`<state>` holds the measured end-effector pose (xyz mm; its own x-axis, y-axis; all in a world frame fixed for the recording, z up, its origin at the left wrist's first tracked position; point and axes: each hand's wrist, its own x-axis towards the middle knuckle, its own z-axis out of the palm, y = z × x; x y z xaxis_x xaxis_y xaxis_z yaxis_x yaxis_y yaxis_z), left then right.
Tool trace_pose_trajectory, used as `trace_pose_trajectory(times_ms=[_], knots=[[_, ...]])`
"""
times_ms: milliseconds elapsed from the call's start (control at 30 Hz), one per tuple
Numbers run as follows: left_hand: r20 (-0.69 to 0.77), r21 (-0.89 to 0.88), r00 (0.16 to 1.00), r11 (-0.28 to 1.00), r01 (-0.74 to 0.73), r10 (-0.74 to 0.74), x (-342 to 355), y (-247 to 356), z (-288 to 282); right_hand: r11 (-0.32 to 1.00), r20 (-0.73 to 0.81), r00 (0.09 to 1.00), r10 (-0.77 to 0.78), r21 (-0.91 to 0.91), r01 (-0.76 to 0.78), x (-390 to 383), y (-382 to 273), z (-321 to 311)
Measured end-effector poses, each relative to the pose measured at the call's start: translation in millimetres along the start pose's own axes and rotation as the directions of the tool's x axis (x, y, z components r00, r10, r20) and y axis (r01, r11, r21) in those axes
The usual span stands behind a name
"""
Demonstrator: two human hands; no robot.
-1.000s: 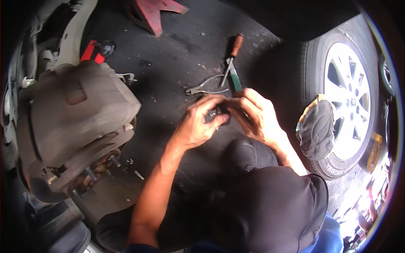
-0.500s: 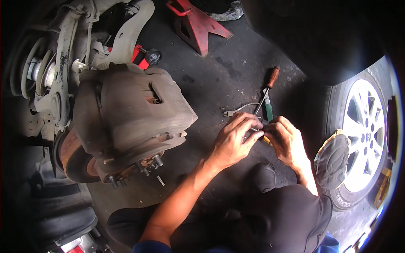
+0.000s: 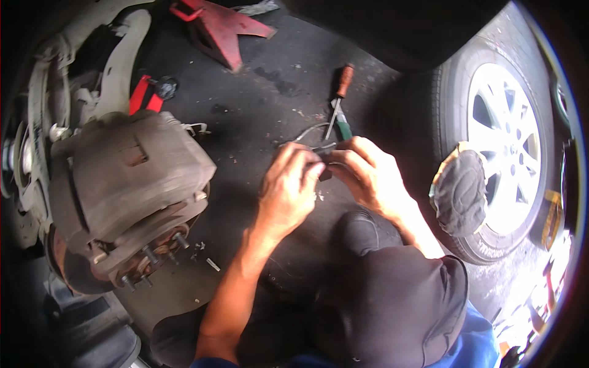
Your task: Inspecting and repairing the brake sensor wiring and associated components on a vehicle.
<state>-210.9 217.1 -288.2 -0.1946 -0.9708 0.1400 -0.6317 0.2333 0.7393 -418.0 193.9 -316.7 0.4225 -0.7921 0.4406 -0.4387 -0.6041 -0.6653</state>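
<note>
My left hand [image 3: 288, 187] and my right hand [image 3: 367, 175] meet fingertip to fingertip above the floor, both closed in a pinch. Between them is a small dark piece, mostly covered by the fingers, and I cannot make out its kind. Just beyond the fingertips lie a screwdriver [image 3: 345, 81] with an orange-brown handle, a green-handled tool [image 3: 344, 129] and a thin curved grey piece [image 3: 311, 127]. To the left stands a dusty brake caliper [image 3: 129, 165] over a rusty brake disc [image 3: 72, 270], with wheel studs [image 3: 150, 254] sticking out below.
A wheel [image 3: 451, 116] lies at the right, with a dark round pad or cloth [image 3: 463, 193] on it. Far off stands a red jack stand [image 3: 224, 34]. A red tool [image 3: 142, 95] shows behind the caliper. A small metal pin [image 3: 213, 264] lies on the floor.
The view has shifted, so caliper, tools and wheel all sit further left. Both hands stay together; the yellow bit seen under the right hand earlier no longer shows.
</note>
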Motion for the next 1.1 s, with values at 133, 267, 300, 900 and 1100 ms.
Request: trace_pose_trajectory(times_ms=[133, 267, 300, 900, 1100], knots=[[0.054, -0.088, 0.992, 0.989, 0.115, -0.11, 0, 2, -1, 0.999, -0.038, 0.999, -0.019, -0.038, 0.018, -3, 3, 7], [0.089, -0.207, 0.973, 0.952, 0.226, -0.212, -1, -2, -2, 0.995, -0.035, 0.997, -0.07, -0.071, 0.067, -1, 6, 9], [0.09, -0.205, 0.973, 0.952, 0.229, -0.214, -1, -2, -3, 0.995, -0.035, 0.996, -0.076, -0.07, 0.074, -1, 6, 10], [0.058, -0.228, 0.985, 0.959, 0.17, -0.161, 2, 0, -6, 0.991, -0.008, 0.994, -0.107, -0.084, 0.106, -2, 9, 7], [0.043, -0.542, 0.975, 0.814, 0.208, -0.22, -4, -4, 7, 0.994, -0.074, 0.991, -0.108, 0.012, 0.109, 1, 10, 11]])
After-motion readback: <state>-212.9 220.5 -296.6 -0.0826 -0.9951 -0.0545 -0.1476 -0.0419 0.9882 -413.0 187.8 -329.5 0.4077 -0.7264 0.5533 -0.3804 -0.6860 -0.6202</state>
